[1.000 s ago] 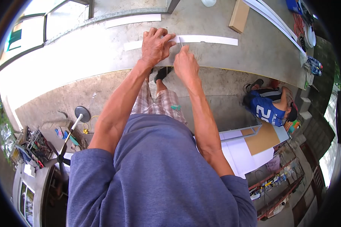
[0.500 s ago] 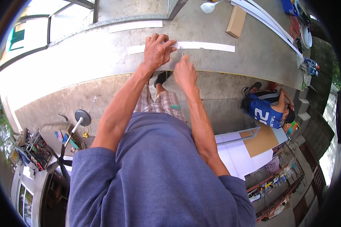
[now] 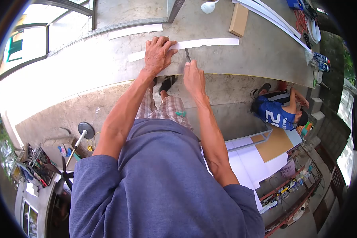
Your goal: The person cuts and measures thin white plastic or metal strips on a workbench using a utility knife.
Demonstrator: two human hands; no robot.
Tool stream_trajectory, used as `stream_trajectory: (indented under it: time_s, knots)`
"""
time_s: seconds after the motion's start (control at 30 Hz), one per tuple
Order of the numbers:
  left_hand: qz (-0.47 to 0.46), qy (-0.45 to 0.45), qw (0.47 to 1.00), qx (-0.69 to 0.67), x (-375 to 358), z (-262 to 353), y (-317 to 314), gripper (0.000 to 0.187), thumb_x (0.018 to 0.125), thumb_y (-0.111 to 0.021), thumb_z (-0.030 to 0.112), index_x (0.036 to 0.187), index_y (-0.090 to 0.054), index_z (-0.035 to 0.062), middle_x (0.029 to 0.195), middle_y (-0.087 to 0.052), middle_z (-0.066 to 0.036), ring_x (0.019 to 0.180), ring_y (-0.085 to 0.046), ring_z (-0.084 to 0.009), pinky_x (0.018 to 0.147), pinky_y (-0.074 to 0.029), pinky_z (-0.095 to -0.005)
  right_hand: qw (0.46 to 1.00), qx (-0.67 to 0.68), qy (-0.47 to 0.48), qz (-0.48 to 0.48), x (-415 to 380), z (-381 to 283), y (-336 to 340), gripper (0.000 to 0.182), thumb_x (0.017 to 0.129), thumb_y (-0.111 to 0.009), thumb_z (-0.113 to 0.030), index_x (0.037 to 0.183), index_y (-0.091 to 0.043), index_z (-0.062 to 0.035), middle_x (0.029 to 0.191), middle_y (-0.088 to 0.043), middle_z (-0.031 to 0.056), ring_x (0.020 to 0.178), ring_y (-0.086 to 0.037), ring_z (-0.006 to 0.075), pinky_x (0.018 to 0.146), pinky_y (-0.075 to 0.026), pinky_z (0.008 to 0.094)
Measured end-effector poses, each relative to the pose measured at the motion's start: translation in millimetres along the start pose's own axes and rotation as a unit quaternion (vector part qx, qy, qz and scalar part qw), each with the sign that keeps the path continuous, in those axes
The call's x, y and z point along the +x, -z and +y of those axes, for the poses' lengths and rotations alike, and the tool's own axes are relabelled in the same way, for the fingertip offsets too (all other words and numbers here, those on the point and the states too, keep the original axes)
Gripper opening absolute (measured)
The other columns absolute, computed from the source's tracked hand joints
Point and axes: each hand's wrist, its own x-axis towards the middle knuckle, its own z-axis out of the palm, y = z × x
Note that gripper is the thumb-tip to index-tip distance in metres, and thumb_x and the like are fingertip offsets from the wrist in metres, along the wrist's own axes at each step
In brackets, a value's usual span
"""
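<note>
A long white strip [image 3: 210, 42] lies across the grey metal tabletop [image 3: 261, 59], a little back from its near edge. My left hand [image 3: 158, 54] presses down on it left of the middle, fingers bent over the strip and thumb out to the right. My right hand [image 3: 194, 78] is closed around a utility knife [image 3: 187, 54], held near the table's edge. The blade points away from me, its tip close to the strip's near edge and just right of my left thumb. Most of the knife's handle is hidden in my fist.
Behind lies another white strip [image 3: 137, 30] beside a metal frame [image 3: 131, 20]. A cardboard box [image 3: 238, 20] and long white strips [image 3: 271, 16] sit back right. A person in a blue jersey [image 3: 279, 113] crouches at right. A fan [image 3: 64, 173] stands at lower left.
My right hand has drawn the knife slightly back from the strip, so the blade now shows apart from it. My left hand stays on the strip. The whole view has shifted a little.
</note>
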Motion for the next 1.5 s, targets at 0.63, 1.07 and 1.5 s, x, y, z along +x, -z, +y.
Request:
stream_trajectory:
  time_s: [0.63,1.07,1.5]
  knots:
    - [-0.002,0.006,1.000,-0.003,0.3,-2.5,-0.2,0.029,0.085,-0.076,0.037,0.110,-0.073,0.0234,0.106,-0.064,0.001,0.100,-0.057,-0.0223,0.084,-0.038,-0.0397,0.999,-0.027,0.033,-0.006,33.1,-4.1,-9.4,0.026,0.105,-0.046,-0.025,0.100,-0.050,0.0004,0.075,-0.066,0.0331,0.075,-0.067,0.0535,0.065,-0.053,0.0602]
    - [-0.002,0.004,1.000,0.005,0.3,-2.0,-0.2,0.029,0.086,-0.075,0.037,0.111,-0.073,0.0239,0.106,-0.063,0.001,0.098,-0.056,-0.0220,0.083,-0.037,-0.0395,0.999,-0.037,0.036,-0.010,31.9,-5.7,-8.2,0.025,0.104,-0.048,-0.024,0.101,-0.050,0.0008,0.076,-0.066,0.0327,0.075,-0.068,0.0524,0.063,-0.054,0.0590]
    - [-0.001,0.009,1.000,0.027,-1.8,1.2,-4.3,0.028,0.085,-0.077,0.034,0.110,-0.074,0.0233,0.105,-0.064,0.001,0.098,-0.056,-0.0225,0.082,-0.037,-0.0396,0.992,-0.111,0.036,-0.055,32.0,-29.0,5.3,0.025,0.098,-0.054,-0.017,0.104,-0.052,0.0072,0.084,-0.070,0.0320,0.082,-0.072,0.0479,0.071,-0.059,0.0542]
